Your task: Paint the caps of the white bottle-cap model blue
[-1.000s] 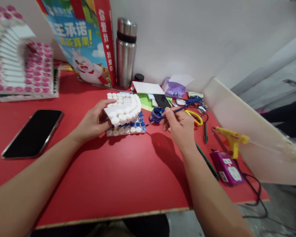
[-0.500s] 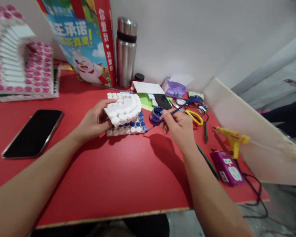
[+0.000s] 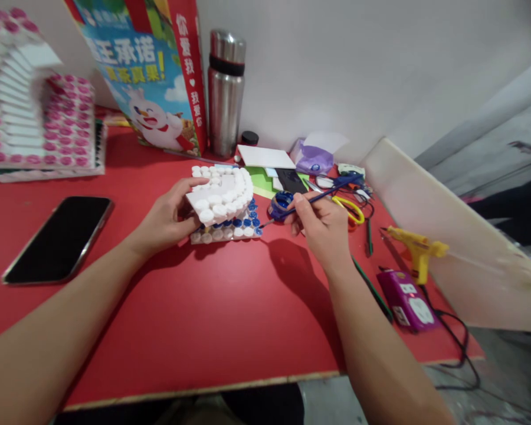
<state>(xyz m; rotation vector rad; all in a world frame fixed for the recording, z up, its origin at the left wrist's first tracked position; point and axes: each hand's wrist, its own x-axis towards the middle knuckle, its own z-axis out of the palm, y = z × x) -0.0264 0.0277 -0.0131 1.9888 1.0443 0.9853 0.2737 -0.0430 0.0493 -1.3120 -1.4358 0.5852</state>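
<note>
Head view: red worktable (image 3: 212, 330), two-handed brushwork

The worktable fills most of the view. At its far left stand a large printed carton (image 3: 150, 77) and, beside it, a model with pink and white discs (image 3: 22, 112). A dark-screened phone (image 3: 59, 239) lies flat at the left. A steel flask (image 3: 227, 97) stands upright just right of the carton.

The left hand (image 3: 166, 218) grips the left side of the white-and-blue model (image 3: 223, 198), fingers over the top and thumb lower down. This model is on the table between the hands, its raised part studded with white discs and its base with blue and white ones.

The right hand (image 3: 325, 230) has its fingers pinched round a slim blue brush (image 3: 330, 190). The tip is at the base's right front corner; contact cannot be confirmed.

A purple box (image 3: 409, 301) and a yellow glue gun (image 3: 418, 251) lie at the right. Smaller items: an open pot of blue paint (image 3: 282, 205) just left of the right hand, and yellow-handled scissors (image 3: 349, 212) beyond it.
</note>
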